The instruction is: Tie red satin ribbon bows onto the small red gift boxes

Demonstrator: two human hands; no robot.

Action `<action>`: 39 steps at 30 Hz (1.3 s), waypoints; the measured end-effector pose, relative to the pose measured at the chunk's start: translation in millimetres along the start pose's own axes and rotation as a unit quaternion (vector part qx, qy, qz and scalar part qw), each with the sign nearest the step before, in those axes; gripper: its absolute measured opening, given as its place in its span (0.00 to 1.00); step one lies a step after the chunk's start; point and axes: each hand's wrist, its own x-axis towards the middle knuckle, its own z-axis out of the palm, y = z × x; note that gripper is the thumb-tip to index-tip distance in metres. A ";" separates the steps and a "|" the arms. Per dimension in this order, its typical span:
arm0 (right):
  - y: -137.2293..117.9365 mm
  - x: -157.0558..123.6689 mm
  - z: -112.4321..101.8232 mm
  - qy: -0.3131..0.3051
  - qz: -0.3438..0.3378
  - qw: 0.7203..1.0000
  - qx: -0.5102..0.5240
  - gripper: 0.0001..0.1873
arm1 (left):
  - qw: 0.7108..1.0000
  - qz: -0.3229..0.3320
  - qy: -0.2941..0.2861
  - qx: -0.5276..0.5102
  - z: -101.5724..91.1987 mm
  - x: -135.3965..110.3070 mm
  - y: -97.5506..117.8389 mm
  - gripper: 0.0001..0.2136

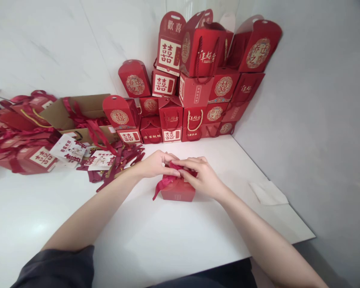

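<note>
Plainly, the small red box (178,195) stood just below the middle of the frame, its base on the white table (132,236). Above it, the left hand (157,164) had its thumb and fingers pinched on the crimson ribbon (163,187), and the right hand (204,176) closed its fingertips on the same ribbon from the other side; the two met over the box's top, hiding whatever loop or knot lay between them. One loose tail hung over the box's left side.

The box looked to be thin folded card: light, probably, though its contents could not be seen, stiff along its edges but easily dented across the panels. A low grip on opposite side walls seemed safest, with little squeeze. The ribbon seemed soft, limp and somewhat slippery, so it called for a firm pinch close to the box's top rather than out at the tail. Pulling hard there might have crumpled the card or slid the light box along the smooth table.
</note>
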 end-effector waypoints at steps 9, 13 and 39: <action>9.2 0.3 4.6 0.127 0.097 0.987 0.027 0.12 | 0.988 -0.074 0.006 -0.133 4.8 -3.1 2.3 0.13; 13.8 2.0 14.2 0.086 0.122 0.981 0.123 0.14 | 0.992 -0.067 0.010 -0.107 5.3 -3.8 5.6 0.13; 23.1 -0.1 -9.6 0.003 -0.081 0.996 0.048 0.08 | 0.979 -0.112 0.029 -0.170 5.0 -0.3 3.7 0.11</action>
